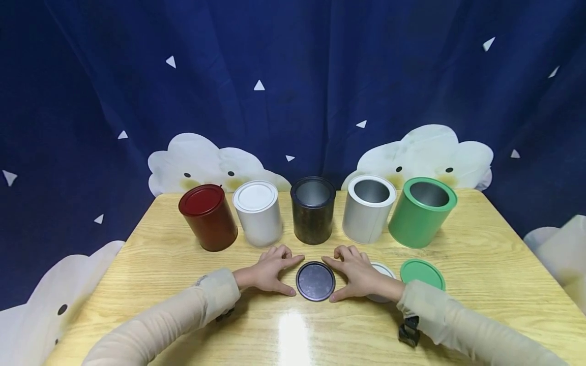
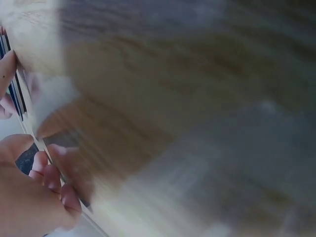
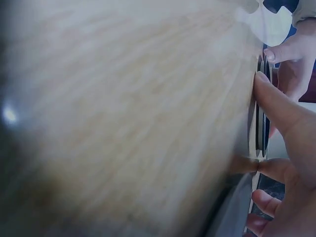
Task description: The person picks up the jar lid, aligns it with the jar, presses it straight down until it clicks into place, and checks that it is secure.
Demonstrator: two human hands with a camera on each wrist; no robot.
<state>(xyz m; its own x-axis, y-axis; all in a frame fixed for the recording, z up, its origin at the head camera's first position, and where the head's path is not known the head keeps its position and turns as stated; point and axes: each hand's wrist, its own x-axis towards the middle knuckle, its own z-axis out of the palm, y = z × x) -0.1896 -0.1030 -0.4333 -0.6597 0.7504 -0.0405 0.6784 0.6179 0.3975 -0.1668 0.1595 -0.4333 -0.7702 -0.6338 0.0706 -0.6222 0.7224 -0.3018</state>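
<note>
A round black lid lies flat on the wooden table between the two hands. My left hand is at its left side, thumb and index finger spread apart near the rim. Mirroring it on the right, my right hand has its thumb and index fingertips close to the rim. Neither hand pinches the lid. Edge-on, the lid shows as a thin dark strip in the right wrist view. Behind the lid stands an uncovered black can. A white lid is partly hidden under my right forearm.
In the row left of the black can stand a lidded dark red can and a lidded white can. To its right are an uncovered white can and an uncovered green can. A green lid lies beyond my right sleeve.
</note>
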